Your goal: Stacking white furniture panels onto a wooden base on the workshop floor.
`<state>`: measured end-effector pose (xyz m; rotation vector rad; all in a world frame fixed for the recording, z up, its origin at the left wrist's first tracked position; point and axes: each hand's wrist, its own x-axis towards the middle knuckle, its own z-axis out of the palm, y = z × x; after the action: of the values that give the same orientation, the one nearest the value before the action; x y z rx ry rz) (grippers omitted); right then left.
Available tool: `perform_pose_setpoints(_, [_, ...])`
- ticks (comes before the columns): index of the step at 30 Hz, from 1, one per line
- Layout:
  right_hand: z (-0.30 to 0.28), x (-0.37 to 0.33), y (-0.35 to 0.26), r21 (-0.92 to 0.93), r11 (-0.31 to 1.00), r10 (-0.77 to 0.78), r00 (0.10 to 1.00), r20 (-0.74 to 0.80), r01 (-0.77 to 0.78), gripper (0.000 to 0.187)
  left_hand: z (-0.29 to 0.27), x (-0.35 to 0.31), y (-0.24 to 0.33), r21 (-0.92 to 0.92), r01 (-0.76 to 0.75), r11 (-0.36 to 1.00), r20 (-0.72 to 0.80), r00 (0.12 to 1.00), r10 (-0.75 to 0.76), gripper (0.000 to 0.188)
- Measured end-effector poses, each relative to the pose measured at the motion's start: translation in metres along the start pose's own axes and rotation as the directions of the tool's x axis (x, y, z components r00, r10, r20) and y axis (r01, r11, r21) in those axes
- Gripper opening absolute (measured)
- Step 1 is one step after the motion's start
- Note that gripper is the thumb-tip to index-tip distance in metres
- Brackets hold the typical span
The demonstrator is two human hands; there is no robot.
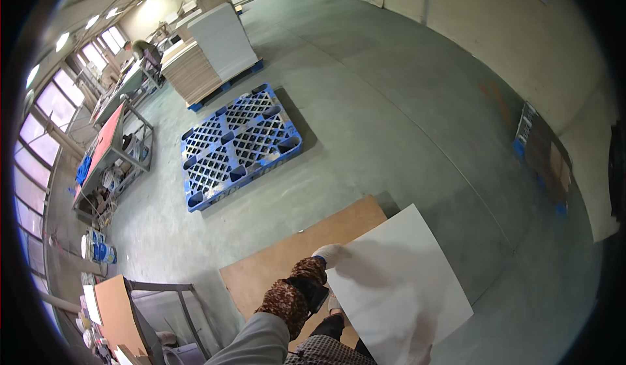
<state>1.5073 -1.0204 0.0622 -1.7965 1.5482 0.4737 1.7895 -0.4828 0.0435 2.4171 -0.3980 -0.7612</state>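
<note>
A: Where is the large, smooth white rectangular sheet [407, 277]?

B: Low in front of the body, partly overlapping, from this view, the flat tan-brown rectangular board [283, 255] on the grey-green floor [391, 130]. The blue plastic lattice pallet [238, 148] lies farther ahead, apart from both.

A: How would you handle the sheet well?

B: I'd pinch lightly but surely, fingers spread so the edge doesn't crease, and support the opposite side too. Something so broad will probably sag or swing from a single corner.

A: And the pose?

B: The left hand [332, 255], in a white glove, looks closed on the sheet's left corner. Its forearm, in a brown floral cloth sleeve cover [285, 302], reaches forward and rightward from the lower edge. A blurred pinkish shape [422, 350] at the sheet's lower part may be the right hand; I can't tell whether it grips.
</note>
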Motion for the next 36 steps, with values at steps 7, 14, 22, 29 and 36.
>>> perform_pose_setpoints(7, [0.033, -0.029, 0.053, 0.149, 0.962, 0.193, 0.954, 0.230, -0.230, 0.078, -0.011, -0.003, 0.014, -0.085, 0.169, 0.982, 0.053, 0.985, -0.165, 0.038])
perform_pose_setpoints(14, [0.030, -0.015, 0.049, 0.193, 0.960, 0.155, 0.958, 0.241, -0.204, 0.076, -0.023, -0.011, 0.055, -0.223, 0.332, 0.917, 0.046, 0.943, -0.330, 0.053])
perform_pose_setpoints(22, [-0.008, 0.004, -0.143, -0.416, 0.626, -0.771, 0.604, -0.202, 0.660, 0.070, 0.074, -0.072, -0.006, -0.763, 0.469, 0.445, -0.262, 0.404, -0.876, 0.074])
perform_pose_setpoints(29, [0.057, -0.011, -0.312, -0.332, 0.341, -0.910, 0.398, 0.120, 0.879, 0.048, 0.071, -0.039, 0.050, -0.995, -0.052, 0.080, -0.095, 0.612, -0.785, 0.036])
perform_pose_setpoints(36, [0.118, -0.020, -0.363, -0.255, 0.385, -0.821, 0.455, 0.345, 0.887, 0.041, 0.107, -0.022, 0.017, -0.990, 0.044, 0.133, -0.089, 0.534, -0.841, 0.052])
